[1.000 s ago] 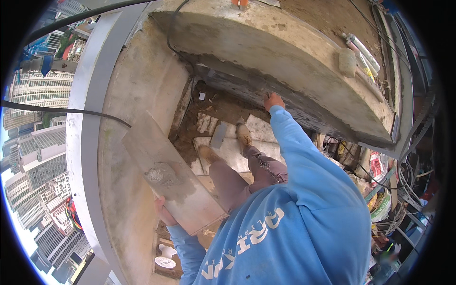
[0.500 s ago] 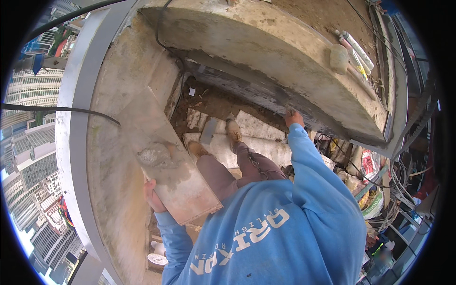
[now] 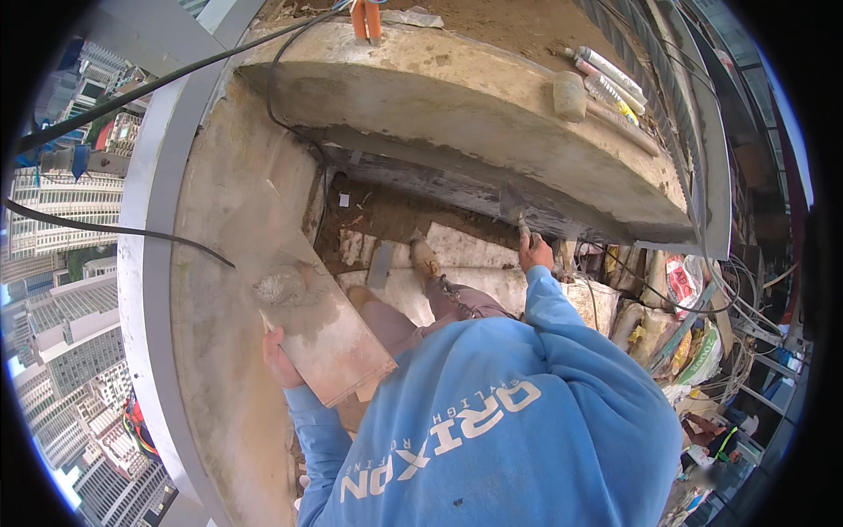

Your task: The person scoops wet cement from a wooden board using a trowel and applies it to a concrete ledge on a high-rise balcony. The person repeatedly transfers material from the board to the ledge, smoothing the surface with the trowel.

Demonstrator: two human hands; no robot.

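My left hand [image 3: 282, 358] is closed on the edge of a flat rectangular board [image 3: 341, 350], which it holds tilted at my left side. A heap of wet grey mortar [image 3: 285, 286] lies on the board, with a damp smear around it. My right hand [image 3: 536, 254] reaches forward, fingers wrapped round the handle of a trowel [image 3: 523, 227]. The trowel's blade is hard to make out against the dark wet band of mortar [image 3: 439, 180] under the concrete ledge, and I cannot tell whether it touches.
A curved concrete ledge [image 3: 492, 114] overhangs the wall; tubes [image 3: 613, 77] and a cylindrical block [image 3: 569, 97] lie on it. Stained boards [image 3: 465, 244] cover the ground by my boots. Sacks [image 3: 683, 283] and cables are piled right. Tall buildings drop away beyond the left parapet [image 3: 145, 263].
My view has shifted and tilted slightly. The right hand has moved a little nearer my body along the wall, and the trowel handle shows more plainly. The left hand still holds the board.
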